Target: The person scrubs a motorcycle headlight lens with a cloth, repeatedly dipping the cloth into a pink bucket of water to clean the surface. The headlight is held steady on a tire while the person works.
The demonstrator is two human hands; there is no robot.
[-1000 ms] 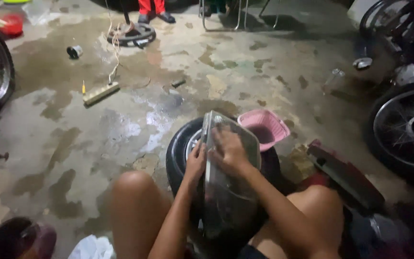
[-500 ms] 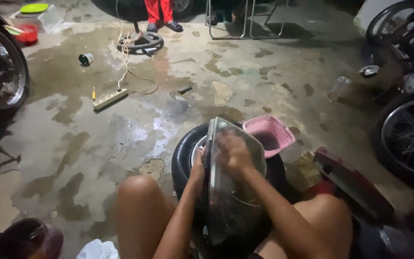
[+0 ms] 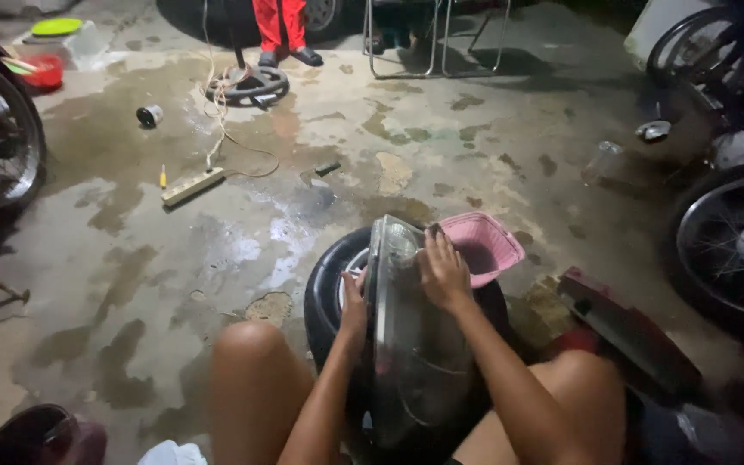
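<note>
So the camera had drifted a bit, but both hands hadn't budged: left hand (image 3: 353, 297) gripping the headlight's (image 3: 411, 344) edge, right hand (image 3: 443, 274) pressed flat on its lens. It stood upright on the tyre (image 3: 329, 293), pink basket (image 3: 484, 245) just behind.

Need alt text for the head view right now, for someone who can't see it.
A seated person holds a clear headlight lens upright on a small tyre between their knees, left hand on its edge, right hand flat on its face. A pink basket sits behind on wet concrete floor.
</note>
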